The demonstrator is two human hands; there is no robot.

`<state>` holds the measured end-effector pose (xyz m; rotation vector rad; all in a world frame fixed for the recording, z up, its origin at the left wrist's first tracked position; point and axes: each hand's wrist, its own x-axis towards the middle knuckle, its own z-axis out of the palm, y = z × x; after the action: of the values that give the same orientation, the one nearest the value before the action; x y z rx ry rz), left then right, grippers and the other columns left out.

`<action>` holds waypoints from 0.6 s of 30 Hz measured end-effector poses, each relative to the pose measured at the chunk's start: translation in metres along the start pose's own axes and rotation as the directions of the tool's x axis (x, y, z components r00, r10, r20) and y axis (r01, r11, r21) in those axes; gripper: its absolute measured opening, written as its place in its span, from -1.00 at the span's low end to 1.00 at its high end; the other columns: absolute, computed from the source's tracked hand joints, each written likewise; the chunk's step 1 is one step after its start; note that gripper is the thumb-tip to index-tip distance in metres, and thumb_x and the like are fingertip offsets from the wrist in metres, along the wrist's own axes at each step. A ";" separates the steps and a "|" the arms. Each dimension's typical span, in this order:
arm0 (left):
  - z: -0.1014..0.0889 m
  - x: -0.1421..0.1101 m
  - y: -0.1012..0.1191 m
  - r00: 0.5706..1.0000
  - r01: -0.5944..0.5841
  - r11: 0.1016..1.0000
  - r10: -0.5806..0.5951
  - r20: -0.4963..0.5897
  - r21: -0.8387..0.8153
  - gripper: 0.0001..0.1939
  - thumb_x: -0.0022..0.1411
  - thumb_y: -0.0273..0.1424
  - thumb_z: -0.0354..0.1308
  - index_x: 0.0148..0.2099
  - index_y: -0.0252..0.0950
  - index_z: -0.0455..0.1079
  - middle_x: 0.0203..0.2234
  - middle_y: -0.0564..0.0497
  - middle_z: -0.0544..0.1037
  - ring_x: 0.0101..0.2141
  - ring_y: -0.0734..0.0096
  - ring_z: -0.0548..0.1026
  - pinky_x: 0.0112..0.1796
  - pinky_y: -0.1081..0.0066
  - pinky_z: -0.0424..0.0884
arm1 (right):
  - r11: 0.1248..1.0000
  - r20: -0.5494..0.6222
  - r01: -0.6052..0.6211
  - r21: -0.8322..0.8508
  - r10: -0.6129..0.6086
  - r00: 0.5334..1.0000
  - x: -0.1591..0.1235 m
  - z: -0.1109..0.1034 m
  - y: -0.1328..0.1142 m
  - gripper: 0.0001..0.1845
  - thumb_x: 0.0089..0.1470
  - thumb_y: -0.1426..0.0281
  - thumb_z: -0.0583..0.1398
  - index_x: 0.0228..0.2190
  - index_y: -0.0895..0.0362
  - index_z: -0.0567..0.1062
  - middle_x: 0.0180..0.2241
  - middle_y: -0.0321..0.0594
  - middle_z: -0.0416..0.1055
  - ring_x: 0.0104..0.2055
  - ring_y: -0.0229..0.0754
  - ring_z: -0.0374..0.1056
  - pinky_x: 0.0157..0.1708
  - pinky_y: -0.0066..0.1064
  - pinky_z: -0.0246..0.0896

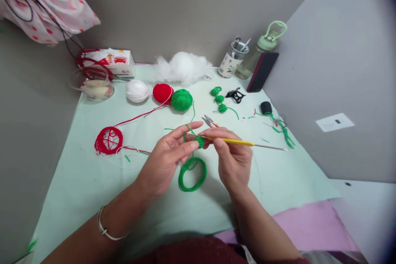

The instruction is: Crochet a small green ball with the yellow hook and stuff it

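Note:
Between thumb and fingers, my left hand (170, 150) pinches a small green crochet piece (200, 142), with green yarn looped over its raised index finger. My right hand (235, 156) grips a crochet hook (236, 142) with a yellow handle; its near tip meets the green piece, and a metal end points right. Below the hands lies a coil of green yarn (180, 179). A green yarn ball (182, 100) rests farther back, a strand trailing from it. Behind my right fingers, small scissors (210, 121) are partly hidden.
A red yarn ball (162, 93), a white yarn ball (137, 91) and white stuffing (184, 68) line the back. At left lies a red yarn coil (98, 140). Small green crochet pieces (222, 108), a black claw clip (236, 95), a phone (262, 72) and a bottle (252, 60) stand or lie right.

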<state>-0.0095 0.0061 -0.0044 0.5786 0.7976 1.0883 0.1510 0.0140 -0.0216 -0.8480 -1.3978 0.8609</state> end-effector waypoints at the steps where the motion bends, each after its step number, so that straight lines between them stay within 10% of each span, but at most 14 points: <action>1: 0.001 0.000 -0.002 1.000 -0.013 1.000 0.013 -0.010 0.027 -0.61 0.20 -0.38 0.44 0.10 -0.18 0.65 -0.46 0.11 0.47 -0.42 0.49 0.33 -0.35 0.43 0.26 | 0.999 -0.003 0.021 -0.039 -0.021 1.000 -0.001 0.001 0.000 -0.80 0.37 0.37 0.23 -0.17 -0.02 0.70 -0.29 -0.23 0.64 -0.37 -0.19 0.50 -0.32 -0.26 0.50; 9: -0.004 0.003 -0.009 0.993 0.114 0.986 -0.114 0.001 -0.120 -0.57 0.20 -0.38 0.44 0.13 -0.25 0.63 -0.45 0.11 0.49 -0.49 0.58 0.30 -0.22 0.44 0.40 | 0.899 0.033 0.226 -0.374 -0.231 0.973 -0.009 -0.005 0.000 -0.74 0.23 0.47 0.34 -0.12 -0.10 0.72 -0.20 -0.18 0.66 -0.20 -0.05 0.58 -0.24 -0.15 0.51; 13: -0.007 0.007 -0.004 0.997 0.070 0.985 -0.073 -0.014 -0.157 -0.69 0.18 -0.44 0.44 -0.01 -0.25 0.69 -0.35 0.06 0.56 -0.33 0.52 0.47 -0.08 0.43 0.43 | 0.996 -0.105 0.019 -0.088 -0.028 0.994 0.000 -0.009 0.000 -0.80 0.38 0.34 0.22 -0.17 -0.02 0.69 -0.34 -0.23 0.61 -0.42 -0.19 0.48 -0.36 -0.24 0.47; 18: -0.004 0.002 -0.006 0.999 -0.029 0.999 0.029 -0.017 0.020 -0.61 0.17 -0.42 0.48 0.07 -0.12 0.67 -0.31 0.08 0.60 -0.22 0.42 0.50 -0.10 0.41 0.38 | 0.981 0.013 -0.158 0.109 0.157 0.987 0.001 -0.006 0.005 -0.82 0.31 0.23 0.30 -0.24 0.01 0.70 -0.26 -0.20 0.63 -0.38 -0.20 0.45 -0.39 -0.31 0.43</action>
<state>-0.0085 0.0062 -0.0122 0.5999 0.8184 1.1144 0.1569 0.0175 -0.0253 -0.8813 -1.2869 1.0514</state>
